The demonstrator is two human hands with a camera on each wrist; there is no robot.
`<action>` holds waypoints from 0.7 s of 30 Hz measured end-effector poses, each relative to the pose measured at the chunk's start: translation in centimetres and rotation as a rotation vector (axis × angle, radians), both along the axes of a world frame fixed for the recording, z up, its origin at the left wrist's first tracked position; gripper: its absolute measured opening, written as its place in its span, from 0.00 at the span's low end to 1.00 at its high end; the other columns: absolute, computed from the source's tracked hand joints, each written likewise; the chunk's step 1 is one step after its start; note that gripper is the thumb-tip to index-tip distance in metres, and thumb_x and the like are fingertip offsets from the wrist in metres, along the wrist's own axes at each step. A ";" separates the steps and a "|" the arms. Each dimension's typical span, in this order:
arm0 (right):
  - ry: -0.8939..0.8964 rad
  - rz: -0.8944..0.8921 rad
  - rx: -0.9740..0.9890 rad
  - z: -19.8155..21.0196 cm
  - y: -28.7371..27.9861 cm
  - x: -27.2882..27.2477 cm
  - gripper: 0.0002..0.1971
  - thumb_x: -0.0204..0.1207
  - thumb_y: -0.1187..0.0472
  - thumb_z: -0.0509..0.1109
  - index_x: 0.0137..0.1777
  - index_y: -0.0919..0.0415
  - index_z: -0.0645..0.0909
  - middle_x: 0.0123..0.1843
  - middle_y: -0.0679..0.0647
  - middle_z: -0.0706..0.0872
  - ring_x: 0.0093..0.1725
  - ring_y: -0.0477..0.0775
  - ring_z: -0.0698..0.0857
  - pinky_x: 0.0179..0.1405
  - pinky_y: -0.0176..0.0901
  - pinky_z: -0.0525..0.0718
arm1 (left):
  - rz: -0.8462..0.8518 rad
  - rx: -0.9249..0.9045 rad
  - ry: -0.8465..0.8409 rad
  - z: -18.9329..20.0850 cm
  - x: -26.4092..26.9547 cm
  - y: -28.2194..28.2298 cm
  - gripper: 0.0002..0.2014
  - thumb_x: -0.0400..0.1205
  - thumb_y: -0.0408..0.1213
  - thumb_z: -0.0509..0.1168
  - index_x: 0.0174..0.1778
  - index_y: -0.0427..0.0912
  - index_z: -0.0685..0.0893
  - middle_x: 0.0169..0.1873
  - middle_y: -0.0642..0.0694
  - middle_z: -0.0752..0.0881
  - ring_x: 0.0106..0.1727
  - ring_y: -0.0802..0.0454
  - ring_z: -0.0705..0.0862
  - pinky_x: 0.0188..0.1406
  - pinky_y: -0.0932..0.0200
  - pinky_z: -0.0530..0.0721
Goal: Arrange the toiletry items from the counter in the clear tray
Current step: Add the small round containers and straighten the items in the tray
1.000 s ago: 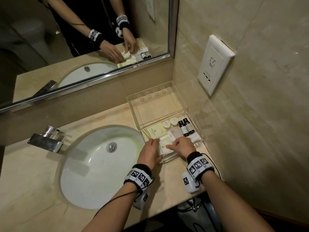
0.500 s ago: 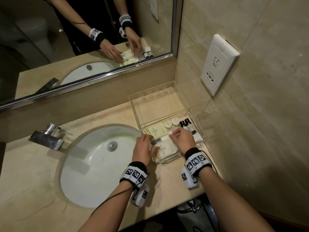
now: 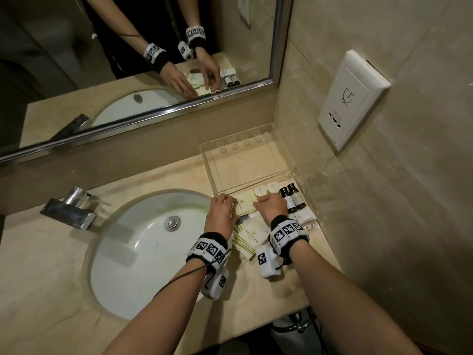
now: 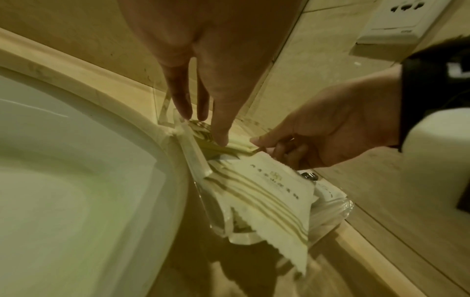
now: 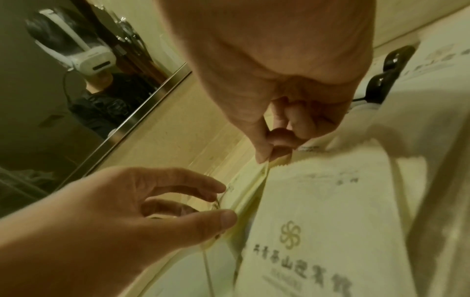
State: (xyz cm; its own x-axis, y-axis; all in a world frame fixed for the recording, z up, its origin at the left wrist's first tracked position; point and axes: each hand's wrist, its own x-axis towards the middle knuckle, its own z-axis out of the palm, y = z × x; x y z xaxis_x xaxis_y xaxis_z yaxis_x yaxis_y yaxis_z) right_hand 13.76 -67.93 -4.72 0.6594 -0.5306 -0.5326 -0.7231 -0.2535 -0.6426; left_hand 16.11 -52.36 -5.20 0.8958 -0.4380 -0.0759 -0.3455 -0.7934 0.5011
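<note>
The clear tray (image 3: 204, 160) stands in the counter's right corner. It holds two dark bottles (image 3: 291, 198), two round soaps (image 3: 266, 189), a white packet (image 3: 299, 216) and pale yellow sachets. My left hand (image 3: 226, 201) holds the left edge of the far sachet stack (image 3: 244, 203) between thumb and fingers (image 5: 223, 219). At the same stack's right corner my right hand (image 3: 261, 199) pinches with thumb and forefinger (image 5: 262, 152). More sachets (image 4: 267, 186) lie fanned at the tray's near end, overhanging its rim.
A white sink (image 3: 143, 252) with a chrome faucet (image 3: 69, 211) lies left of the tray. The mirror (image 3: 128, 60) runs along the back. The tiled wall with a socket plate (image 3: 350, 98) stands close on the right.
Both hands have moved away from me, from the near fanned sachets to the far stack. The near sachets now lie uncovered.
</note>
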 end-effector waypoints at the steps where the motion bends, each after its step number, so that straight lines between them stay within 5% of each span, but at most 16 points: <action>1: -0.034 -0.023 0.020 -0.1 0.0 -0.1 0.08 0.73 0.58 0.77 0.50 0.57 0.87 0.55 0.57 0.90 0.58 0.60 0.87 0.63 0.52 0.83 | -0.004 -0.005 -0.004 0.0 0.0 0.0 0.20 0.71 0.36 0.76 0.58 0.42 0.81 0.59 0.46 0.80 0.60 0.45 0.75 0.58 0.54 0.78; 4: -0.146 -0.027 0.039 -0.4 0.1 -0.6 0.07 0.73 0.62 0.77 0.49 0.58 0.85 0.46 0.53 0.90 0.51 0.56 0.88 0.60 0.52 0.85 | -0.017 -0.012 -0.007 0.0 0.2 -0.2 0.21 0.71 0.36 0.77 0.58 0.42 0.80 0.59 0.47 0.79 0.60 0.46 0.74 0.57 0.54 0.78; 10: -0.153 0.001 -0.034 -0.4 -0.5 -1.2 0.12 0.72 0.59 0.79 0.46 0.56 0.77 0.45 0.52 0.88 0.49 0.55 0.88 0.52 0.48 0.85 | -0.050 0.035 0.013 -0.2 0.2 -1.0 0.20 0.72 0.37 0.75 0.59 0.44 0.80 0.60 0.46 0.78 0.63 0.46 0.74 0.58 0.51 0.80; 16: -0.099 0.171 -0.110 0.4 -1.8 -3.6 0.11 0.72 0.50 0.78 0.45 0.53 0.81 0.38 0.45 0.86 0.42 0.49 0.86 0.47 0.48 0.87 | -0.045 -0.076 0.067 0.6 -0.8 -0.4 0.18 0.72 0.46 0.76 0.53 0.44 0.80 0.53 0.48 0.80 0.55 0.48 0.76 0.54 0.54 0.79; 21: -0.065 0.251 -0.100 0.7 -2.3 -5.8 0.14 0.67 0.51 0.82 0.47 0.52 0.82 0.40 0.44 0.86 0.41 0.46 0.86 0.44 0.43 0.84 | -0.223 0.130 0.075 0.5 -4.5 -0.5 0.39 0.64 0.62 0.75 0.66 0.46 0.72 0.61 0.50 0.76 0.60 0.50 0.74 0.60 0.55 0.79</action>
State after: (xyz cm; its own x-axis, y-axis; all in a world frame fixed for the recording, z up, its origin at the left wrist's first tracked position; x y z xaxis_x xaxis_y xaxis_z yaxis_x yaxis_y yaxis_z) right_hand 8.01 -70.22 -3.99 0.8078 -0.3944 -0.4381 -0.5879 -0.4840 -0.6482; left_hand 11.60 -52.85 -4.74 0.7681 -0.6061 -0.2067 -0.4847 -0.7612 0.4308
